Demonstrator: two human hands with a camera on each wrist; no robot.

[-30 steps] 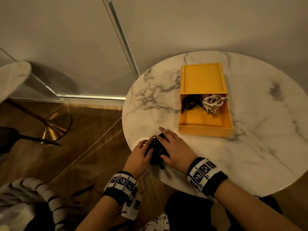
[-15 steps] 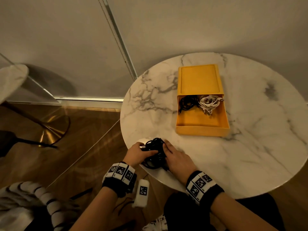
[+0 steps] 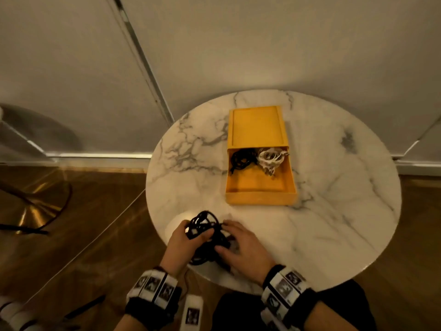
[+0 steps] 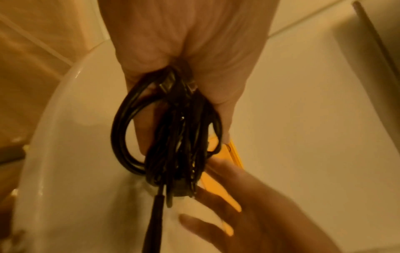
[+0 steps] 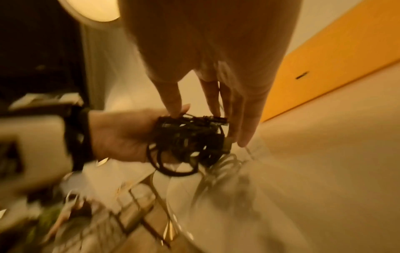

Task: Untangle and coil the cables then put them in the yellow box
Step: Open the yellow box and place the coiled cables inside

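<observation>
So, two cables are done: a black coil and a white coil lie side by side at the far end of the yellow box. Your left hand holds the last black cable bundle over the near table edge. Your right hand, fingers straight, touches it. Next, I think, it goes in the box.

Dim, warm amber light throughout, a bright glare patch on the tabletop at 7 o'clock (just beyond the hands), wide-angle bending at the head view's edges, and heavy motion blur smearing the right-wrist view.
</observation>
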